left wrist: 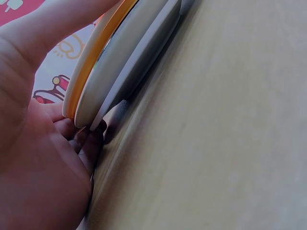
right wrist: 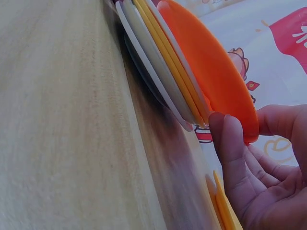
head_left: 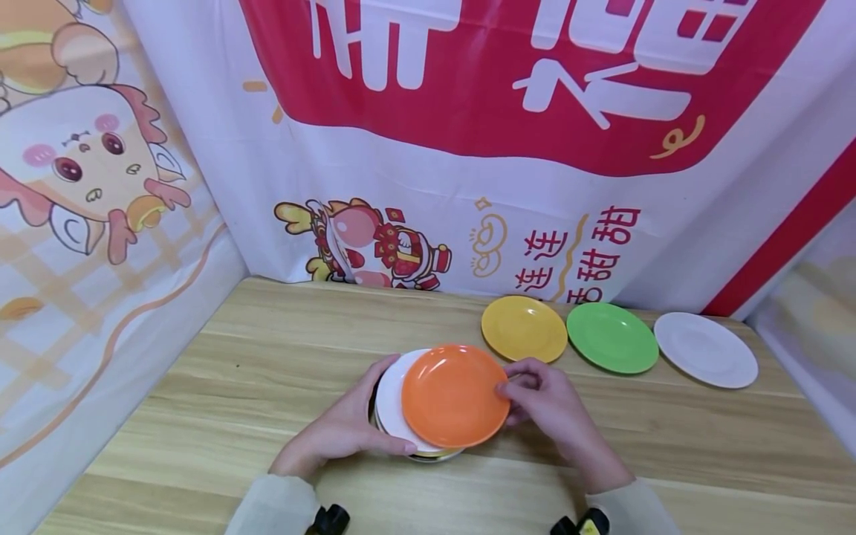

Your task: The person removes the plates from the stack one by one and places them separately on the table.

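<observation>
An orange plate (head_left: 456,396) is pinched at its right rim by my right hand (head_left: 545,401), thumb on top and fingers beneath. It is tilted, its right side raised off the stack in the right wrist view, its left part over a white plate (head_left: 390,401). My left hand (head_left: 354,420) holds the left side of the plate stack (left wrist: 120,62), thumb along the near edge and fingers round the far side. White, yellow and pale rims show in the stack (right wrist: 158,62) from the right wrist.
Along the back right of the wooden table (head_left: 267,357) lie a yellow plate (head_left: 524,328), a green plate (head_left: 612,337) and a white plate (head_left: 705,350) in a row. A printed cloth (head_left: 414,134) hangs right behind them, another at the left.
</observation>
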